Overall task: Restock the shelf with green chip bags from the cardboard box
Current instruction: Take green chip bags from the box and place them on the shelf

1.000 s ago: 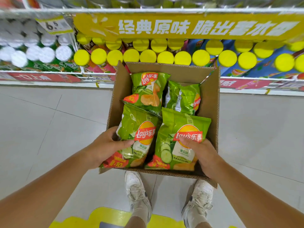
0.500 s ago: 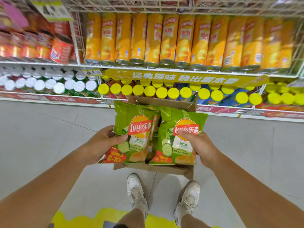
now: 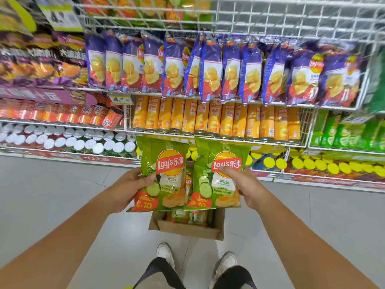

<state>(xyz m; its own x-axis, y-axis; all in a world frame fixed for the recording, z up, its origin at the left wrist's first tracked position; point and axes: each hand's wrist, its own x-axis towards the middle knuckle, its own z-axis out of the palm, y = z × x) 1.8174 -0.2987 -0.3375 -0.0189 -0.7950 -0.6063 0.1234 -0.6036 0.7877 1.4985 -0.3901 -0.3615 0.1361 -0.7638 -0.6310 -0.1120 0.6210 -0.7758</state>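
My left hand (image 3: 127, 187) grips one green Lay's chip bag (image 3: 164, 176) by its left edge, thumb across the front. My right hand (image 3: 245, 184) holds a second green chip bag (image 3: 216, 178), thumb over the red logo band. Both bags are upright and side by side, lifted above the cardboard box (image 3: 187, 228), which stands on the floor in front of my feet with more green bags partly visible inside.
Wire shelving (image 3: 229, 15) fills the view ahead: purple chip bags (image 3: 210, 67) on an upper shelf, orange canisters (image 3: 216, 117) below, yellow-lidded tubes (image 3: 320, 163) lowest, green packs (image 3: 350, 132) at right. Grey tiled floor (image 3: 58, 195) lies to both sides of the box.
Both hands have lifted the two green bags out of the box and raised them higher. The view has tilted up, bringing the upper shelves into sight.
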